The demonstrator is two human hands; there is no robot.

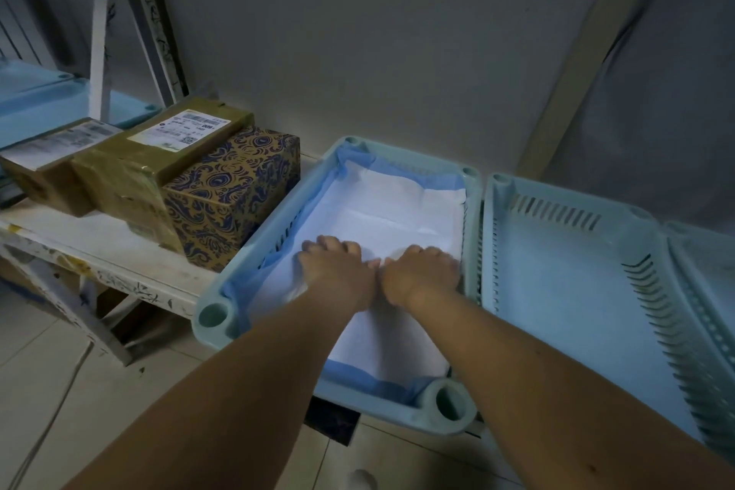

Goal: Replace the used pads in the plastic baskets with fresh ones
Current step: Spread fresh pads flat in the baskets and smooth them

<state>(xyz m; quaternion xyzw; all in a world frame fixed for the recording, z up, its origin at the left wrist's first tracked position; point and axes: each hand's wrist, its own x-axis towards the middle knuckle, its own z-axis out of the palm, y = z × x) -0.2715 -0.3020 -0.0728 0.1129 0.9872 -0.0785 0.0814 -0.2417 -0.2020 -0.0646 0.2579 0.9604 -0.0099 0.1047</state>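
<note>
From the head camera, the fresh pad (382, 219) lies inside the left basket (214, 316), its long side running away from the person toward the wall. Both hands rest flat on its middle, side by side and nearly touching, fingers spread: the left hand (338, 270) nearer the blue edge bunched up the left wall, the right hand (421, 270) close to the right wall. The next basket (564, 203), just to the right, looks bare, nearer the right hand.

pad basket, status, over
Left hand and right hand flat on white pad in left basket. Right basket bare, no pad. Nothing in the way.
</note>
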